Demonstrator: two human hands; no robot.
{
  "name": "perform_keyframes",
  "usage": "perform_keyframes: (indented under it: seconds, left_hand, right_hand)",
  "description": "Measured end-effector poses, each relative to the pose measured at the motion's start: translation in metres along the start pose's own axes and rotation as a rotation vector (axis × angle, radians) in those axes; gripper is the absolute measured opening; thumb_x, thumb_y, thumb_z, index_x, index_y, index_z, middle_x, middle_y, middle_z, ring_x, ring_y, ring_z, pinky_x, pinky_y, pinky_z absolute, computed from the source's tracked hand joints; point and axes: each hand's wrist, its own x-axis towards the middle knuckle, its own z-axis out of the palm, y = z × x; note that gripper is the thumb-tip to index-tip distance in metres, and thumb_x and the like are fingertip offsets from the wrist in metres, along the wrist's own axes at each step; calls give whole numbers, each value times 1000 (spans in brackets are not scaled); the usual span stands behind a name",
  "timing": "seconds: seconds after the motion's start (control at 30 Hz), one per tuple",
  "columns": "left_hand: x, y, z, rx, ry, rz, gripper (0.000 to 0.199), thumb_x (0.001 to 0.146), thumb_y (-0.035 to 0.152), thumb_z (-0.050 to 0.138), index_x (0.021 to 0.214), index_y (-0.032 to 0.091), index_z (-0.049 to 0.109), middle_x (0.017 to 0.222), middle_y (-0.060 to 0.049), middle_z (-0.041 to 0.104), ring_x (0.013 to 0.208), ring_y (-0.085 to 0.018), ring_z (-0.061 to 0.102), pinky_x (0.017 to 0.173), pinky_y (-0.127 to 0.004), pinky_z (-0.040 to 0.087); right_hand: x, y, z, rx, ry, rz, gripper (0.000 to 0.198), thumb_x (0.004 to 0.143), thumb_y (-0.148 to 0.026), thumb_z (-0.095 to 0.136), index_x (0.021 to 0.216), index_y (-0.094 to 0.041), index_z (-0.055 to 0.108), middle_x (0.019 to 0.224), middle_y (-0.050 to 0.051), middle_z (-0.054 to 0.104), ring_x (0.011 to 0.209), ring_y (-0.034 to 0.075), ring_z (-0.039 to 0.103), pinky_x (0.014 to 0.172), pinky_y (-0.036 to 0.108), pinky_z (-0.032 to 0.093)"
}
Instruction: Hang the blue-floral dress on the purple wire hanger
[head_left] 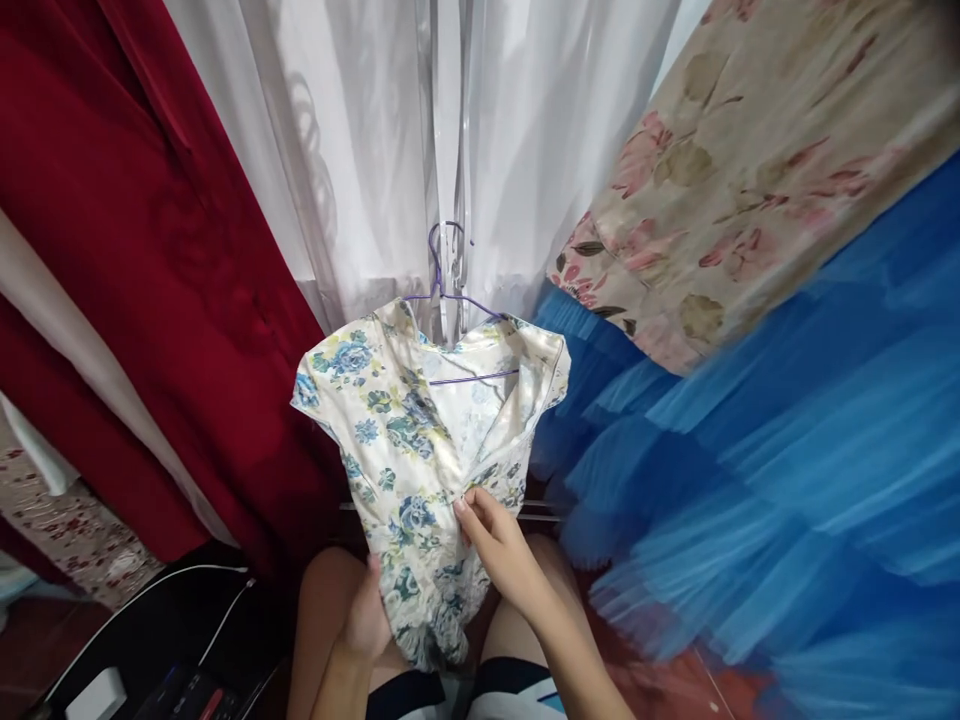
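A cream sleeveless-looking blouse (405, 430) with blue and green flowers hangs from a thin purple wire hanger (450, 290), its V-shaped neckline open at the top. The fingertips of my right hand (495, 545) are closed in a pinch on the blouse's front edge, just below the V. Lower down, my left hand (366, 612) is at the blouse's left side, thumb along the edge and the other fingers hidden behind the cloth. The blouse's lower end bunches up between my legs.
White curtain-like cloth (360, 130) hangs behind the hanger. Dark red cloth (225, 350) hangs at left. A beige floral garment (720, 190) and blue tulle (720, 460) hang at right. A black round surface (142, 650) at lower left holds a white cable and a white block (97, 694).
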Motion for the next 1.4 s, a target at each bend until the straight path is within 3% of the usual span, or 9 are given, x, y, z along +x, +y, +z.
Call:
perform_keyframes:
  seconds: [0.17,0.3,0.4,0.53,0.73,0.9,1.17,1.27,1.4]
  left_hand:
    - [9,-21,-9,-29,12,-105,60,72,43,78,125,19,62,110,-13,72,114,-38,64,98,-53,51]
    - [18,-25,4,487,394,424,77,77,35,74,144,14,43,142,-22,49,135,-38,45,112,-56,35]
    - [18,-24,22,709,274,734,67,83,30,70,143,18,44,145,-20,46,138,-34,40,113,-52,33]
    - [20,-21,42,669,-8,705,18,95,22,51,108,21,63,102,-10,68,102,-24,64,90,-38,50]
    - [19,-10,42,743,-50,703,12,94,20,51,86,21,60,84,-6,65,84,-22,61,79,-33,47]
    - [4,-10,46,777,-93,706,15,94,20,50,81,22,56,80,-5,63,80,-21,60,76,-33,46]
    - [15,-29,45,782,-127,685,16,94,22,52,82,21,63,83,-7,66,84,-22,63,77,-33,49]
    - [40,6,42,727,-115,731,20,94,26,55,109,21,67,97,-9,68,93,-22,64,86,-35,50]
    - [88,102,59,630,-20,954,42,98,30,50,140,22,52,89,-5,65,83,-18,61,85,-32,49]
  right_hand:
    - [11,-8,7,28,4,-10,37,91,-45,58,66,-20,47,55,-5,42,52,11,37,52,25,30]
    - [3,-17,3,19,18,-6,39,92,-39,55,59,-19,48,52,-4,44,50,10,37,52,24,28]
    - [-3,-22,2,-40,-14,-20,33,92,-36,57,65,-17,57,54,-3,50,51,11,40,52,24,30]
    - [-3,-25,-2,-180,-31,-105,30,94,-36,54,71,-18,60,60,-1,56,55,13,47,54,25,33]
    - [36,-47,-41,-529,36,-469,23,97,-31,49,82,-20,62,72,4,62,65,17,54,64,28,40]
    - [111,-115,-67,-730,140,-753,21,96,-29,48,82,-20,61,73,4,59,67,17,52,67,29,39]
    - [162,-172,-61,-728,294,-771,16,91,-24,49,77,-19,55,66,1,54,62,16,47,62,27,31]
    - [148,-161,-54,-564,330,-618,17,88,-25,52,72,-19,51,62,0,53,59,14,47,59,27,31]
    - [131,-150,-43,-156,208,-429,20,86,-25,53,68,-20,49,59,-2,52,54,11,46,54,26,34]
